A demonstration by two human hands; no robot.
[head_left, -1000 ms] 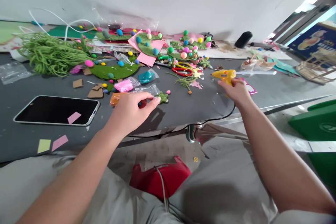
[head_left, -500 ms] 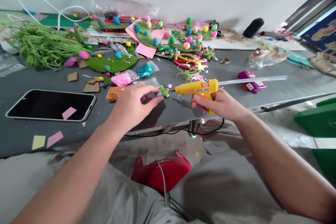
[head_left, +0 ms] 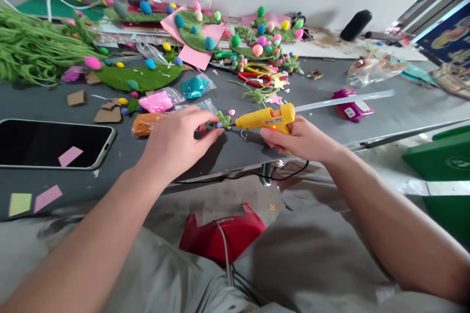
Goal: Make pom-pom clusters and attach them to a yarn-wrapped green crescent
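My left hand (head_left: 181, 139) pinches a small green yarn piece (head_left: 223, 119) with tiny coloured balls on it, held just above the grey table (head_left: 235, 151). Wrapped round a yellow glue gun (head_left: 265, 118) is my right hand (head_left: 301, 139). A long clear glue stick (head_left: 345, 101) sticks out of the gun's back, and its nozzle points left, at or very near the yarn piece. Beside the piece shows a pink ball (head_left: 231, 112). Bags of orange (head_left: 145, 124), pink (head_left: 157, 101) and teal clay-like stuff (head_left: 195, 87) lie by my left hand.
A phone (head_left: 55, 142) lies at the left, near cardboard scraps (head_left: 108, 113). Red-handled scissors (head_left: 255, 78), green yarn (head_left: 40, 49) and green shapes with coloured balls (head_left: 139, 77) fill the back. A purple packet (head_left: 351, 105) sits at the right. The gun's cord (head_left: 290, 172) hangs by the table edge.
The view has shifted a little, so most table items appear farther left. The nozzle remains close by the yarn piece, and both hands keep their holds.
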